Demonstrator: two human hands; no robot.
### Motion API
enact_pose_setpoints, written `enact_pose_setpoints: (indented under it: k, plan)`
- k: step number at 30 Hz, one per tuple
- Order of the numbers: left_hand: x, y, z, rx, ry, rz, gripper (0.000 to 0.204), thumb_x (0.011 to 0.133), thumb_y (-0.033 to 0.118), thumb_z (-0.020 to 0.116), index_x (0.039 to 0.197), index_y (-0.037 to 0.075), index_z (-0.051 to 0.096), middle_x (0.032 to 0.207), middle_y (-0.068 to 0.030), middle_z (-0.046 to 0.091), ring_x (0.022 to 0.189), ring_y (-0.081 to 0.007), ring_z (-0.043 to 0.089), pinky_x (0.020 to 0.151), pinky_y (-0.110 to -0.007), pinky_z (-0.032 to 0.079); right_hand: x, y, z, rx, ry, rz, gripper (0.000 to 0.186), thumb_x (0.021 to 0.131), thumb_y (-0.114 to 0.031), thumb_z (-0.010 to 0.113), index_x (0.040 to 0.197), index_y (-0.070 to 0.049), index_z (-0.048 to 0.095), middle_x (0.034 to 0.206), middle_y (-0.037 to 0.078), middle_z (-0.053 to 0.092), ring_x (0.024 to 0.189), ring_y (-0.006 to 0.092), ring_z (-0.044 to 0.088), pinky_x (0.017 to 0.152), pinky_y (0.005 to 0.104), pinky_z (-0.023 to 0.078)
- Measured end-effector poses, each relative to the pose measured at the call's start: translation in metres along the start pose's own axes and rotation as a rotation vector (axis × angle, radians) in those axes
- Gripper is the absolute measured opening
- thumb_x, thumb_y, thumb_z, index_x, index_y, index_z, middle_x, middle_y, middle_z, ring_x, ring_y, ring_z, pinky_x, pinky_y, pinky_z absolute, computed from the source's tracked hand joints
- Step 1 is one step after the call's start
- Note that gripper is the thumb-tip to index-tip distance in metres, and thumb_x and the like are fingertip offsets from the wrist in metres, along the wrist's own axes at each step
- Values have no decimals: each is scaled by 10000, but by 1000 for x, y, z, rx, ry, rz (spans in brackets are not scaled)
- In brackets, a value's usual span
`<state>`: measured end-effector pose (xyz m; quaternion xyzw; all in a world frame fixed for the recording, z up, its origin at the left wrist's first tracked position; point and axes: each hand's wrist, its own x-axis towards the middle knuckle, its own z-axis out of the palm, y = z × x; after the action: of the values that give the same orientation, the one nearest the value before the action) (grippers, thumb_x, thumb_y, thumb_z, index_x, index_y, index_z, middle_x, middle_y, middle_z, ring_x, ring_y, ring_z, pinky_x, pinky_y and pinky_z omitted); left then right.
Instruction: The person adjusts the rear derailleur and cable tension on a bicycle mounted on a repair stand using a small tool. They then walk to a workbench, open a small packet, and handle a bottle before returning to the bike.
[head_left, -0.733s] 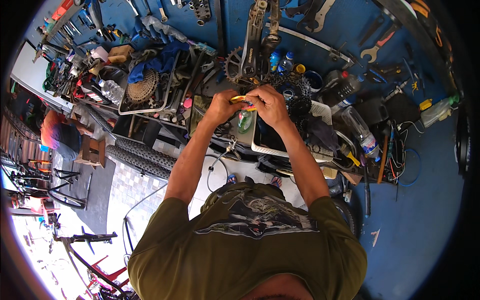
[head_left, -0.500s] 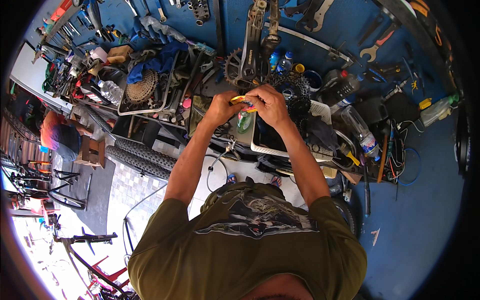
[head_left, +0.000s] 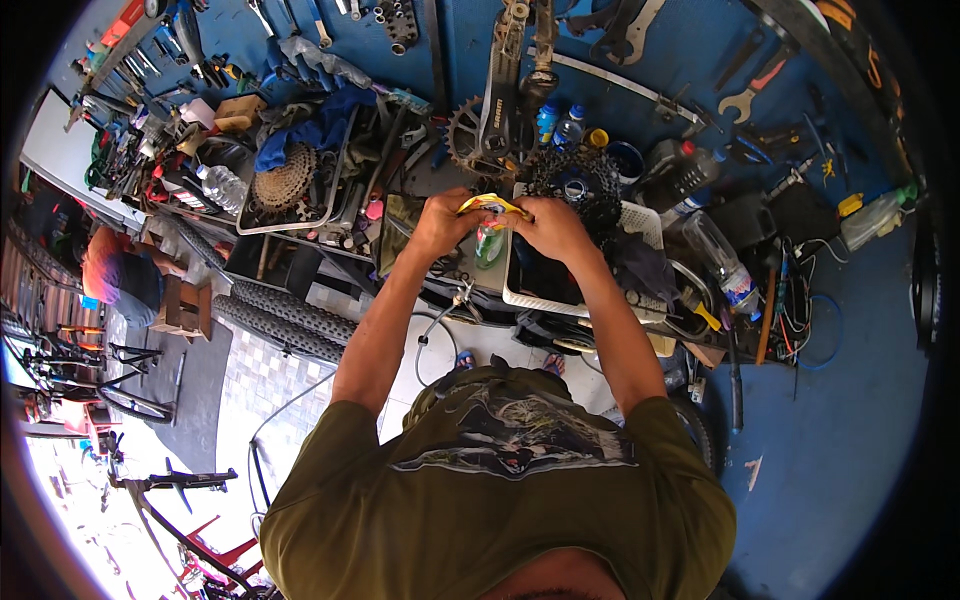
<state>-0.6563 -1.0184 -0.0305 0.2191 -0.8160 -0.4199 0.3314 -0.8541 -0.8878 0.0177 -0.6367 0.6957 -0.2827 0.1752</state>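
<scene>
My left hand [head_left: 442, 222] and my right hand [head_left: 553, 227] are close together over the workbench, fingers closed on the two ends of a small, bendy yellow packet [head_left: 492, 200]. It arches up between my thumbs, and its ends are hidden in my fingers. Just below it stands a clear green bottle [head_left: 488, 247], partly covered by my hands. A bicycle crank [head_left: 494, 110] with a chainring [head_left: 463, 135] hangs beyond my hands. Behind my right hand lies a dark cassette of sprockets [head_left: 580, 185] on a white plastic basket [head_left: 640, 222].
To the left a tray [head_left: 285, 226] holds a large tan cassette [head_left: 283, 178] and blue cloth [head_left: 300, 140]. Clear plastic bottles [head_left: 722, 262] lie at right. Tyres [head_left: 280, 318] stick out below the bench. Wrenches [head_left: 745, 100] hang on the blue wall. Another person [head_left: 122, 275] is far left.
The yellow packet has been bent into a wider arch. My right hand has turned and moved slightly down and right; my left hand has barely moved.
</scene>
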Motion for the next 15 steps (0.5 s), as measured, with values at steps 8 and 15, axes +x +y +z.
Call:
enact_pose_setpoints:
  k: [8,15]
  plan:
    - [1,10,0,-24,13,-19,186,875,86,826,1033,-6,791,838,-141,678,708,-257,634,667,-391,500,5,17,24,233,56,6,282,956,-279,753,1031,-8,769,846,239,713,772,403,709,665,460,510]
    - [0,4,1,-20,5,-34,208,881,77,843,1046,-26,771,874,-113,678,758,-193,622,697,-357,496,5,2,21,141,95,-15,340,917,-307,789,994,21,742,887,252,721,860,436,717,716,484,536]
